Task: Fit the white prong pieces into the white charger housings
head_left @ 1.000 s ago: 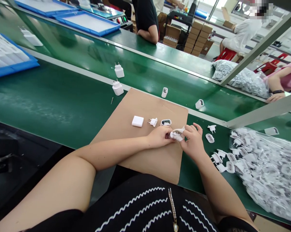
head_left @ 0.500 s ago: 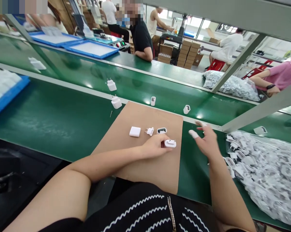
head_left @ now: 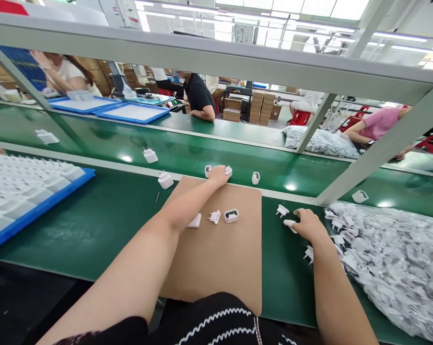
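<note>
My left hand (head_left: 218, 176) reaches over the belt's near rail, closed around a white plug charger (head_left: 228, 170) whose pins show. Just left of it stands an open charger housing (head_left: 208, 170), partly hidden by the fingers. My right hand (head_left: 308, 224) rests low over the green bench, thumb and fingers apart and nothing between them. White covers sit on its fingertips. Beside it lies a plug cap (head_left: 282, 211) with two pins. On the brown cardboard (head_left: 216, 261) are another open housing (head_left: 231, 216), a plug cap (head_left: 214, 217) and a white block (head_left: 195, 221) partly behind my left forearm.
A bag of plug caps (head_left: 399, 258) spills at the right. At left stands a blue tray (head_left: 40, 210) full of white chargers. More chargers and a housing (head_left: 255, 178) lie on the green belt (head_left: 187, 153). A slanted metal post (head_left: 374, 148) rises at right; people sit beyond.
My left hand has moved forward from the cardboard to the belt with the charger. My right hand has come down beside a plug cap. The camera view has tilted upward.
</note>
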